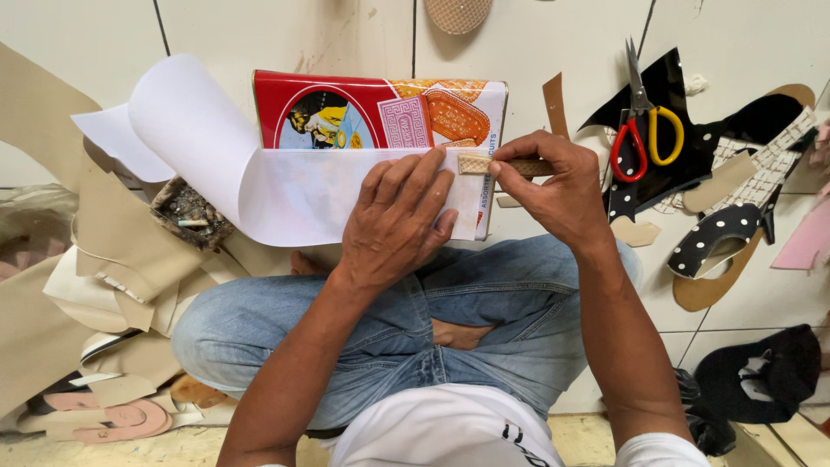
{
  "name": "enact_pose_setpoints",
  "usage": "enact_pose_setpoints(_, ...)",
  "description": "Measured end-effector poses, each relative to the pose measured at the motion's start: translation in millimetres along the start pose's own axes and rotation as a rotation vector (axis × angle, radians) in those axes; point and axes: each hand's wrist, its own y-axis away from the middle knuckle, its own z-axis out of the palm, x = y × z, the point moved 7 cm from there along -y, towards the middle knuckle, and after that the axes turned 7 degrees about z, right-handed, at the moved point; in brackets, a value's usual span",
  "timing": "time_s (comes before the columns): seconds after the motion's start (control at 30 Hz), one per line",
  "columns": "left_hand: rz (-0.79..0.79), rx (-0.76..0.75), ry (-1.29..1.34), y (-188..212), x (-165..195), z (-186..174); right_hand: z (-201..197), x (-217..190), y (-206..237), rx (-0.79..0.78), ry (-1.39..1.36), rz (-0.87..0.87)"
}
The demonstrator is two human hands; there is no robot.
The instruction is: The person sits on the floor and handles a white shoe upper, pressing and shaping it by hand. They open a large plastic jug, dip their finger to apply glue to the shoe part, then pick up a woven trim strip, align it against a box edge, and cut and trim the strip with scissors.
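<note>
Here a white sheet (285, 190) was seen draped over a red biscuit tin (380, 108) that lay on the tiled floor (536, 52) in front of crossed legs in blue jeans (363, 320). The left hand (398, 216) was laid flat on the sheet, its fingers (424, 177) spread and pressing the material down against the tin; nothing was gripped by it. The right hand (553, 186) was pinched on a small brown-handled tool (527, 167), held level at the sheet's upper right edge, just beside a short tan strip (474, 163) that lay under the tips of both hands. Whether a blade was touching the sheet could not be told.

The sheet was judged to be light, thin and floppy: its far end curled up and over to the left on its own. It would likely slide on the smooth tin unless pinned, so it was best held by flat pressure near the working edge, as shown, rather than by a pinch at a corner.

To the left, beige offcuts (112, 225) were piled, with a small box of scraps (190, 212) among them. To the right, scissors with red and yellow handles (644, 134) rested on black dotted shoe pieces (718, 233).
</note>
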Motion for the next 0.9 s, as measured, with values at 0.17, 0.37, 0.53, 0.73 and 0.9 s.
enact_pose_setpoints(0.17, 0.014, 0.008, -0.009, -1, 2, -2, 0, -1, 0, 0.002, -0.002, -0.006)
enact_pose_setpoints(0.37, 0.006, 0.002, -0.021, 0, 2, -2, 1, 0, 0, 0.000, 0.008, -0.004)
enact_pose_setpoints(0.53, 0.005, 0.004, -0.017, -1, 1, -1, -1, 2, 1, 0.000, 0.017, -0.004)
enact_pose_setpoints(0.73, 0.004, -0.001, -0.015, -1, 0, -1, -19, 13, 8, 0.089, -0.128, 0.017)
enact_pose_setpoints(0.9, -0.008, -0.003, -0.007, 0, -1, -2, -15, 17, 16, 0.158, -0.215, 0.040)
